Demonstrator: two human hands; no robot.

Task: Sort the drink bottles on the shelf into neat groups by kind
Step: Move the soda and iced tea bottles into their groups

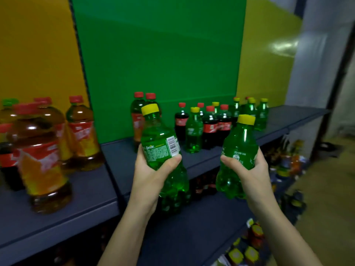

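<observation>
Plastic on these small, full bottles is judged thin: modest weight, slight give under a squeeze and glossy, possibly slippery walls are to be expected. One green bottle (159, 139) is clamped in the left grip (153, 173) and a second green bottle (240, 143) in the right grip (251, 169). Each is wrapped at the labelled waist and held upright, clear of the shelf (201, 217). That waist is judged the surest hold, better than the narrow neck. Farther back, standing green bottles (261, 114) are seen mixed among cola bottles (210, 127).
</observation>
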